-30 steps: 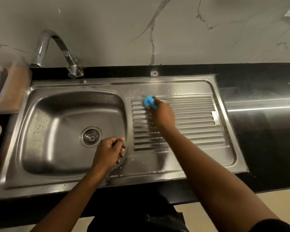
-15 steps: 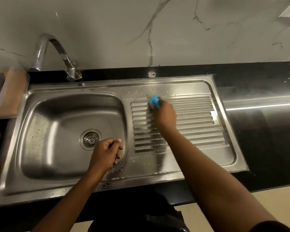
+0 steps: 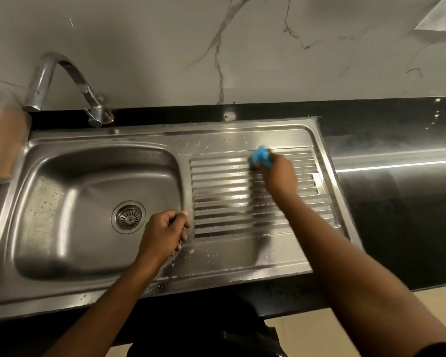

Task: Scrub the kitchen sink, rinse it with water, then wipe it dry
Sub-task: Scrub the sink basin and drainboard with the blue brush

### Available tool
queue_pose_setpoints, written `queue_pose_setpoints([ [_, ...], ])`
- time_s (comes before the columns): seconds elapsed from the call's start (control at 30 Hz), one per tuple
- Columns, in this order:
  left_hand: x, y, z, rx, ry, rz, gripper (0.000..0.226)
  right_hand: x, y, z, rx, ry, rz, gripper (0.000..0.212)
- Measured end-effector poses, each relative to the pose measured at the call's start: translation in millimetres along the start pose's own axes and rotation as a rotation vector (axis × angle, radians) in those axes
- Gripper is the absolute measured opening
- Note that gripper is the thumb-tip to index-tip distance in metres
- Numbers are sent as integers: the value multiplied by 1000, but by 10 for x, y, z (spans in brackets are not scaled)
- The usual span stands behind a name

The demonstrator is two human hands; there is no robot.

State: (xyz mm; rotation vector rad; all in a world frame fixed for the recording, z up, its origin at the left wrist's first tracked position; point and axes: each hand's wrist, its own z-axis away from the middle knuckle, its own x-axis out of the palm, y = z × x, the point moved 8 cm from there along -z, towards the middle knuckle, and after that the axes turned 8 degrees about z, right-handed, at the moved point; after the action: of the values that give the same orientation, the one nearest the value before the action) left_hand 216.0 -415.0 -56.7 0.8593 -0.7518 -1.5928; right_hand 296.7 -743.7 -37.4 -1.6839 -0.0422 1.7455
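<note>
A stainless steel sink (image 3: 70, 287) fills the middle, with a basin on the left, a round drain strainer (image 3: 128, 216) and a ribbed drainboard (image 3: 224, 191) on the right. My right hand (image 3: 281, 176) grips a blue scrubber (image 3: 261, 156) and presses it on the far part of the drainboard ribs. My left hand (image 3: 164, 234) is curled, its fingers resting on the ridge between basin and drainboard. Soapy droplets dot the drainboard's front and back.
A curved metal tap (image 3: 62, 86) stands behind the basin at the back left. A brown board-like item (image 3: 3, 148) sits at the left edge. Black countertop (image 3: 397, 202) extends to the right, with a marble wall behind.
My right hand has slid the blue scrubber to the right along the far edge of the ribs. My left hand has stayed on the ridge, shifting only slightly.
</note>
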Motion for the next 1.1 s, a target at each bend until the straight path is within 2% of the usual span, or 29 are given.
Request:
queue_pose_setpoints([
  [0.13,19,0,27,2,20,-9,36,-550,845,-292,181,84,12,26],
  [0.27,8,-22,76,7,54,7,36,-516,805,-322,204,90,-47,27],
  [0.43,-24,-123,130,-15,89,26,36,170,-115,34,5,-31,-102,18],
  [0.53,-83,-109,175,-23,112,25,36,649,-848,308,-162,-146,-133,30],
  [0.6,-174,-76,210,-19,151,27,36,851,-1295,402,-294,-192,-58,41],
  [0.7,-329,-57,251,0,199,34,36,989,-1696,410,-401,-248,91,43],
  [0.87,-519,-169,270,-5,227,47,36,1014,-1711,583,-464,-261,192,42],
  [1.0,-570,-248,244,-11,198,53,35,1065,-1384,1165,-549,-289,249,53],
  [1.1,-604,-239,233,-4,187,49,35,1022,-1149,1584,-534,-347,253,58],
])
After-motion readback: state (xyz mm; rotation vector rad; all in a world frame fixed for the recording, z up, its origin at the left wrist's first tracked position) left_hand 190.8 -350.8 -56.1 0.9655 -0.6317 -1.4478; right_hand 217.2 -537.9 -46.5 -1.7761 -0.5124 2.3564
